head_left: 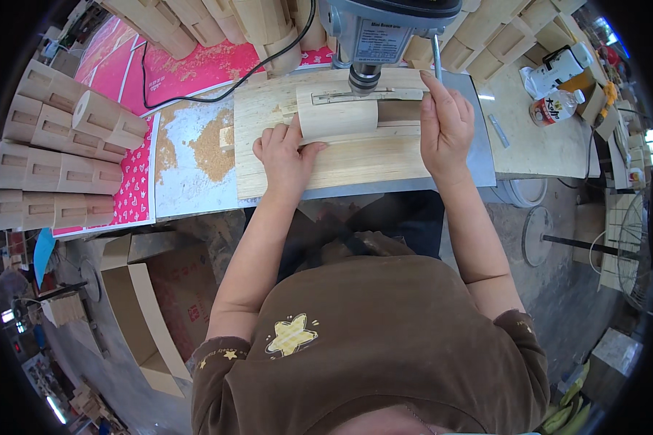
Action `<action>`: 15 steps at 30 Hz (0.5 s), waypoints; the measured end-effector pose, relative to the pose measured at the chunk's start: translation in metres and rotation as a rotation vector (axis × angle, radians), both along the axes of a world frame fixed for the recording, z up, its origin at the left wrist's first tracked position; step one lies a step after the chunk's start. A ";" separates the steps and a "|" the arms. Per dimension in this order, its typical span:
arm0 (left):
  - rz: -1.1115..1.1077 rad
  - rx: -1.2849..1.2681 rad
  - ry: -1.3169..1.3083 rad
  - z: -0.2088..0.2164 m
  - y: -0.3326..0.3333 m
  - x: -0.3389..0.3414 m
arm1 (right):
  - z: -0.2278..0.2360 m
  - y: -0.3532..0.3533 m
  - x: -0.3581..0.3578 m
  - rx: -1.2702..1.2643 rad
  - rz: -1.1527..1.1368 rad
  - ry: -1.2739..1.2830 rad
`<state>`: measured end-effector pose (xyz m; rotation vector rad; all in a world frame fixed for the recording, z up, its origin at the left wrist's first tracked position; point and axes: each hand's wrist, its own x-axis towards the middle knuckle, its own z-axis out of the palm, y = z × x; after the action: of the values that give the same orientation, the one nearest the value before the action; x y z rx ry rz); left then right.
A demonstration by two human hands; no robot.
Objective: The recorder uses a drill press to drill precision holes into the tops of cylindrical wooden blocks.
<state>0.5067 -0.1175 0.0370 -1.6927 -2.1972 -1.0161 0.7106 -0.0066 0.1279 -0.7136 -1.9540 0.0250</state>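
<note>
Under the chuck (364, 78) of a bench drill press (386, 36) lies a pale wooden piece (337, 119) with a rounded top. A narrow slot runs along its upper side. My left hand (284, 161) grips its left end, thumb along the near side and the other fingers resting on the wooden board (363, 165) beneath. My right hand (448, 127) is closed round the lower end of the drill's metal lever (437, 56), right of the chuck. Whether the bit touches the wood is hidden by the chuck.
Slotted wooden cylinders (58, 174) are stacked at the left, with more (174, 29) at the back. A black cable (228, 90) crosses the table beside sawdust (210, 148). A plastic bottle (556, 107) stands at the right. An opened cardboard box (152, 312) sits below on the floor.
</note>
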 end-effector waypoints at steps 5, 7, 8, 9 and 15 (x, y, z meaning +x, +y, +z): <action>0.004 -0.008 -0.010 -0.001 0.001 -0.001 | 0.044 0.004 0.014 0.108 0.042 0.030; 0.017 -0.011 0.000 -0.002 -0.005 -0.003 | 0.086 0.017 0.007 0.069 0.077 0.067; 0.011 -0.006 -0.003 -0.003 -0.006 -0.004 | 0.107 0.027 -0.004 0.061 0.080 0.062; -0.031 0.009 -0.020 -0.002 0.003 0.002 | 0.134 0.032 -0.008 0.069 0.056 0.051; -0.076 0.016 -0.070 0.002 0.023 0.031 | 0.157 0.116 -0.039 -0.130 -0.004 0.018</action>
<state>0.5379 -0.0941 0.0389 -1.7720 -2.1753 -1.1255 0.6714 0.1096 0.2845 -0.7999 -1.9468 0.1562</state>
